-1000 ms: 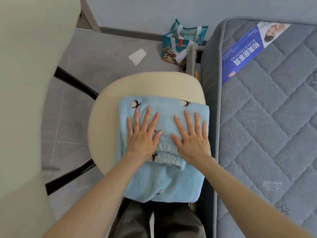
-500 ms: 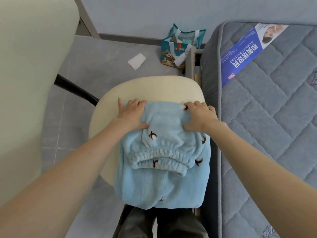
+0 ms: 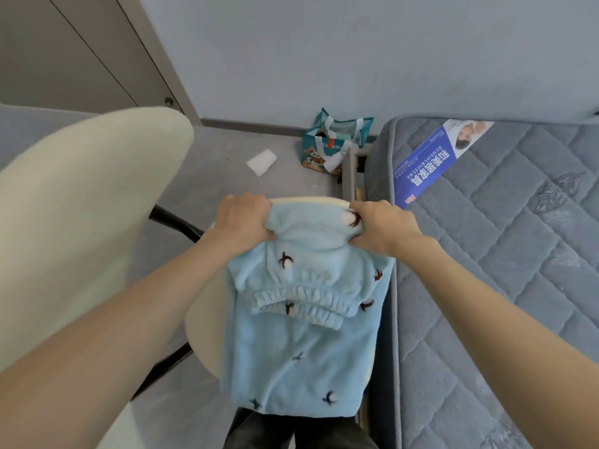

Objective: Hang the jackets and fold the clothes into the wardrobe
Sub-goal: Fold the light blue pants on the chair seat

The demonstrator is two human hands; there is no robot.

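Chair back, cream and padded, fills the left side, with a grey door behind it. Next comes the left hand, fingers curled tight around the far left corner of the light blue fleece garment, bunching the cloth. That garment lies folded on the chair seat, gathered cuffs on top, its near edge hanging off toward the person's knees. Across to the right hand, clenched on the far right corner just the same. Both corners are taken together, I'd say, so the far edge can come over evenly for another fold. Rightmost, the grey quilted mattress sits just beside the seat.
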